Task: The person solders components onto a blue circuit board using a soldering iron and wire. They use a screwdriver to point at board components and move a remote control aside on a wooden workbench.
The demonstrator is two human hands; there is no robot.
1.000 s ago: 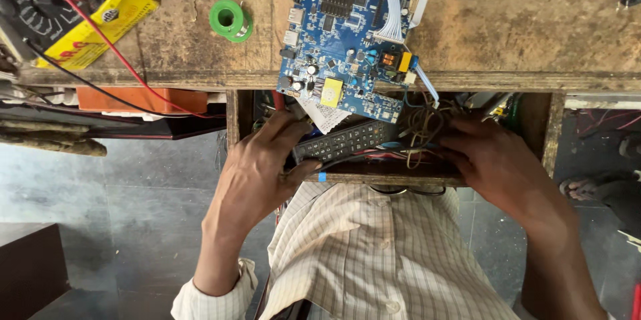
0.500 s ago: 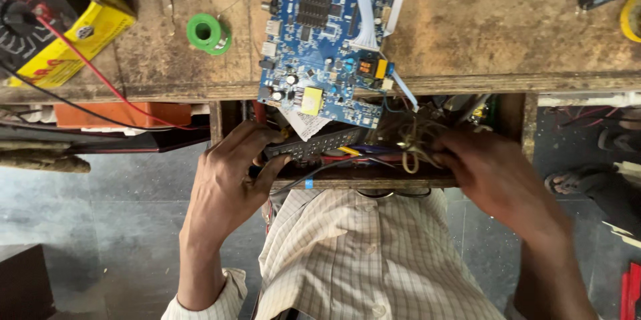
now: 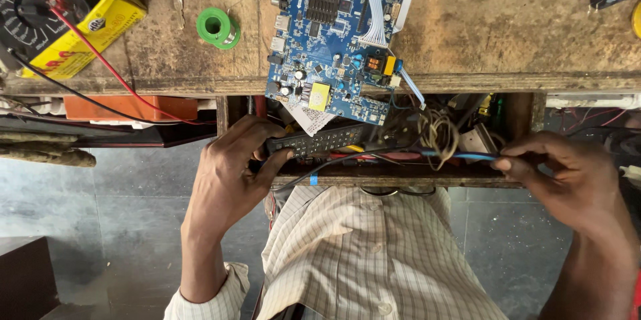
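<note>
1. The flat rectangular circuit board [image 3: 340, 46] is bright blue, with a black finned heat sink, a yellow block and a small orange part.
2. The long plastic remote control [image 3: 317, 141] is black with rows of pale buttons.
3. The thin insulated wire [image 3: 461, 156] is blue along one stretch and red along another.
4. The round solder spool [image 3: 218, 28] is green.
5. The boxy multimeter [image 3: 60, 13] has a yellow casing, a black face, and red and black leads.
6. The worn wooden desk [image 3: 521, 33] is a scuffed tan-brown.
7. The cotton shirt [image 3: 374, 260] is cream with a fine dark check.
</note>
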